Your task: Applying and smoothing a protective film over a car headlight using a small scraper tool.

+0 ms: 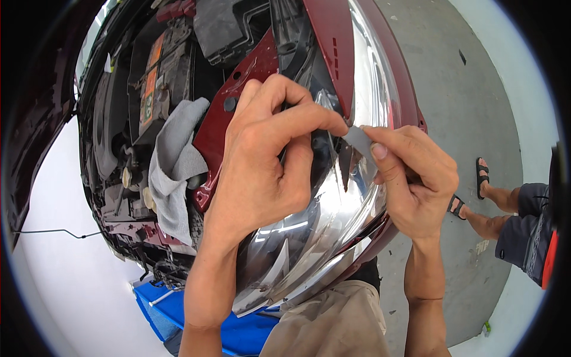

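Between my hands is a small flat grey strip (359,141), its material too plain to tell. My right hand (419,178) pinches its right side between thumb and index finger. My left hand (262,149) is curled, with its index fingertip at the strip's upper left end; its thumb is bent below, and part of its grip is hidden. The strip is at the pointed tip of a dark red fender panel (329,44), above a clear, shiny car headlight (279,244). Whether the strip touches the panel cannot be made out.
An open engine bay with a battery (156,86) lies at the left, under a raised hood (41,101). A grey cloth (176,160) drapes over its front edge. Blue fabric (247,333) is below the car. Another person's sandalled feet (483,178) stand on the grey floor (440,77) at right.
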`<move>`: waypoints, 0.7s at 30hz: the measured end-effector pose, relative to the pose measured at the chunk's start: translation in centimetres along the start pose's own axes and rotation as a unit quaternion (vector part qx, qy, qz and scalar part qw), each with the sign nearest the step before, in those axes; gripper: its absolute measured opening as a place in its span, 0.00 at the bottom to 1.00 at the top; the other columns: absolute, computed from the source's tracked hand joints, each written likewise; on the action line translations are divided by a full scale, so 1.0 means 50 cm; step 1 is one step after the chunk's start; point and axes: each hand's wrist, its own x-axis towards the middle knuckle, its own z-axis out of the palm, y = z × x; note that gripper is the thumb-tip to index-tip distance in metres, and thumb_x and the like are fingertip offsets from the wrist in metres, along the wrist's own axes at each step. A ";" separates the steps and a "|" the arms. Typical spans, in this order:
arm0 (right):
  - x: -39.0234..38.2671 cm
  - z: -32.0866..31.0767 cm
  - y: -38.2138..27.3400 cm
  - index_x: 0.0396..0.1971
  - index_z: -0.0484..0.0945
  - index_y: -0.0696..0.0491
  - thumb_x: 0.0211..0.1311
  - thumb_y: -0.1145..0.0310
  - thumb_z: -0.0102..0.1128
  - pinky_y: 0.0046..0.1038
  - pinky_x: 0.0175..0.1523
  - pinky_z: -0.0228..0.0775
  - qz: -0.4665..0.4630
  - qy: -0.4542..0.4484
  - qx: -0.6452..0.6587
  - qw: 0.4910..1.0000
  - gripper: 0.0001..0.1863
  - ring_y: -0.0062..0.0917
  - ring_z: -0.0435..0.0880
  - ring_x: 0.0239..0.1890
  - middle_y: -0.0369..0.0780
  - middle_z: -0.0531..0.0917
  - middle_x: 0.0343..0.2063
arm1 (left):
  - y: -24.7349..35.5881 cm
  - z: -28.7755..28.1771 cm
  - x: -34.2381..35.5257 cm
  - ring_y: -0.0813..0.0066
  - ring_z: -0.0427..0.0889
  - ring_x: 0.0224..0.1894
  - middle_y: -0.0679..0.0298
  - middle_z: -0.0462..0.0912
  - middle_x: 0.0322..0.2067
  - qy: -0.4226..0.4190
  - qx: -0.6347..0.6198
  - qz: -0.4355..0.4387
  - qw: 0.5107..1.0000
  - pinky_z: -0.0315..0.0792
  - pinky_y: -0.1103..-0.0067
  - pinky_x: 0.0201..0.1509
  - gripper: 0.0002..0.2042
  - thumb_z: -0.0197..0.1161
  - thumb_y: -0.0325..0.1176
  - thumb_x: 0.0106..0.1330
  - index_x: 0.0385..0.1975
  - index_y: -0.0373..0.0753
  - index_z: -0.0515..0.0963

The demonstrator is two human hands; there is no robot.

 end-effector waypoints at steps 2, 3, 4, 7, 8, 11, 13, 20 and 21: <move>0.005 0.000 0.000 0.37 0.87 0.60 0.56 0.85 0.64 0.21 0.24 0.60 0.002 -0.004 -0.003 1.000 0.10 0.19 0.71 0.19 0.38 0.79 0.19 | -0.004 -0.001 0.001 0.73 0.67 0.34 0.66 0.71 0.28 0.004 -0.002 0.011 1.000 0.62 0.79 0.42 0.16 0.52 0.15 0.52 0.33 0.38 0.85; 0.005 0.000 0.000 0.36 0.87 0.60 0.56 0.85 0.64 0.21 0.24 0.59 0.002 -0.003 -0.007 1.000 0.10 0.19 0.71 0.19 0.38 0.79 0.19 | -0.004 -0.001 0.001 0.73 0.67 0.34 0.66 0.71 0.28 0.005 -0.003 0.005 1.000 0.62 0.79 0.42 0.16 0.52 0.15 0.52 0.33 0.38 0.85; 0.006 0.001 -0.001 0.36 0.87 0.60 0.56 0.85 0.64 0.21 0.24 0.59 0.003 -0.007 -0.006 1.000 0.10 0.19 0.71 0.19 0.38 0.79 0.19 | -0.005 -0.001 0.001 0.73 0.67 0.34 0.66 0.71 0.28 0.007 -0.005 0.011 1.000 0.62 0.79 0.42 0.16 0.52 0.14 0.52 0.33 0.38 0.85; 0.006 0.002 -0.002 0.36 0.87 0.60 0.55 0.85 0.64 0.21 0.23 0.58 0.005 -0.009 -0.011 1.000 0.10 0.18 0.71 0.19 0.37 0.79 0.18 | -0.009 -0.001 -0.002 0.73 0.67 0.34 0.66 0.71 0.28 0.010 -0.009 0.014 1.000 0.63 0.79 0.43 0.16 0.52 0.14 0.51 0.33 0.37 0.85; 0.005 0.002 -0.002 0.36 0.87 0.60 0.55 0.85 0.64 0.21 0.23 0.57 0.006 -0.008 -0.012 1.000 0.10 0.18 0.70 0.18 0.37 0.79 0.18 | -0.010 -0.001 -0.002 0.73 0.68 0.34 0.66 0.71 0.28 0.009 -0.010 0.015 1.000 0.63 0.79 0.43 0.16 0.52 0.14 0.51 0.33 0.37 0.85; 0.004 0.001 -0.003 0.36 0.87 0.60 0.55 0.85 0.64 0.20 0.23 0.57 0.011 -0.008 -0.011 1.000 0.10 0.17 0.70 0.18 0.37 0.79 0.18 | -0.011 0.000 -0.003 0.72 0.68 0.34 0.66 0.71 0.28 0.012 -0.003 0.020 1.000 0.63 0.79 0.43 0.16 0.52 0.14 0.51 0.33 0.37 0.85; 0.004 0.001 -0.004 0.36 0.87 0.60 0.55 0.85 0.64 0.20 0.23 0.57 0.016 -0.009 -0.011 1.000 0.10 0.16 0.70 0.18 0.37 0.79 0.18 | -0.008 -0.001 -0.003 0.72 0.68 0.34 0.66 0.71 0.28 0.011 -0.005 0.016 1.000 0.63 0.79 0.43 0.16 0.52 0.14 0.52 0.33 0.37 0.85; 0.002 0.001 -0.003 0.36 0.87 0.60 0.55 0.85 0.64 0.19 0.24 0.59 0.020 -0.011 0.008 1.000 0.10 0.17 0.71 0.19 0.37 0.79 0.18 | -0.006 -0.003 -0.003 0.72 0.69 0.35 0.65 0.73 0.29 0.008 -0.006 0.013 1.000 0.63 0.79 0.44 0.15 0.53 0.14 0.53 0.31 0.37 0.86; 0.002 0.002 -0.001 0.37 0.87 0.60 0.55 0.85 0.64 0.19 0.24 0.59 0.009 -0.008 0.006 1.000 0.10 0.17 0.72 0.19 0.37 0.79 0.18 | -0.007 -0.003 -0.003 0.72 0.69 0.35 0.65 0.73 0.29 0.007 -0.006 0.013 1.000 0.63 0.79 0.44 0.15 0.53 0.14 0.53 0.31 0.37 0.86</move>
